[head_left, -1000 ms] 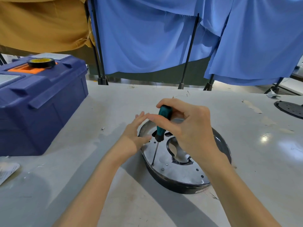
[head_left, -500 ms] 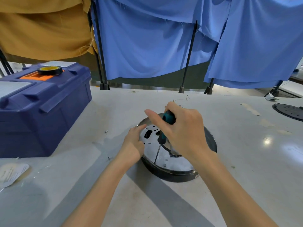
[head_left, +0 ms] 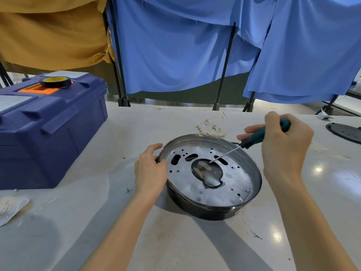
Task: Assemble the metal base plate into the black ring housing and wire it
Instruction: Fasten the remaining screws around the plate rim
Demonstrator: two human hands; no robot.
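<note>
- The metal base plate is seated in the black ring housing, mid-table, its rim gripped by the left hand, fingers curled.
- A screwdriver is clenched in the right hand, tip over the plate's cutout.
- A wire tangle is spotted just behind, a toolbox left.

A black tape roll sits atop the blue toolbox.

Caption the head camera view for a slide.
Left hand grips the black ring housing holding the metal base plate while the right hand angles a teal-handled screwdriver toward its central cutout.
</note>
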